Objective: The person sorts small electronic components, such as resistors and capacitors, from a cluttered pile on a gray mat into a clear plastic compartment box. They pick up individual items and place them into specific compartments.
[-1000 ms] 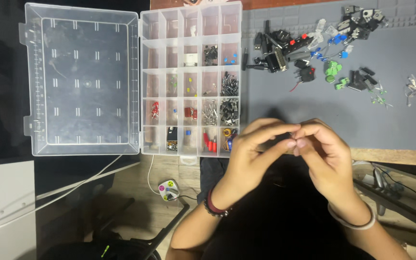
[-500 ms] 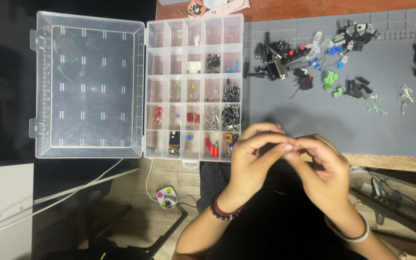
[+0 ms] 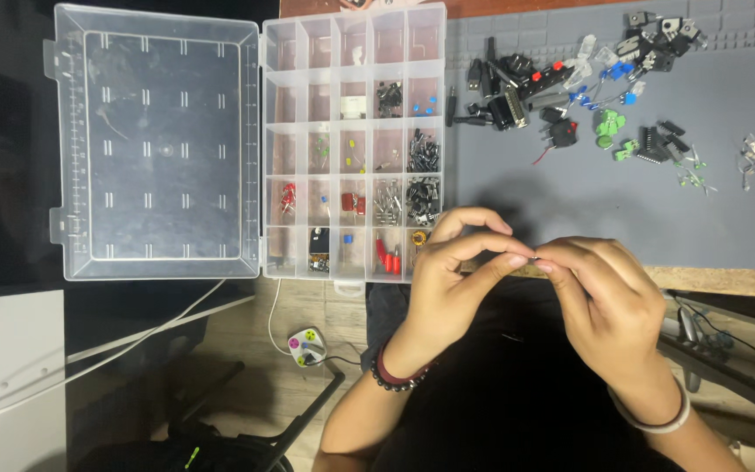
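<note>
My left hand (image 3: 456, 280) and my right hand (image 3: 600, 301) meet fingertip to fingertip over the table's front edge, pinching a very small part (image 3: 535, 259) between them; its shape is too small to make out. Both hands hover just right of a clear plastic organiser box (image 3: 351, 140), whose compartments hold small red, blue, black and metal electronic parts. The box's lid (image 3: 155, 144) lies open flat to the left.
A grey mat (image 3: 613, 192) covers the wooden table. A loose heap of electronic parts (image 3: 570, 87), black, blue and green, lies at the mat's far side, with more bits (image 3: 753, 157) to the right. White cables (image 3: 133, 336) run across the floor below.
The hands have drifted slightly right and nearer to me, still pinched together. The view has shifted a little.
</note>
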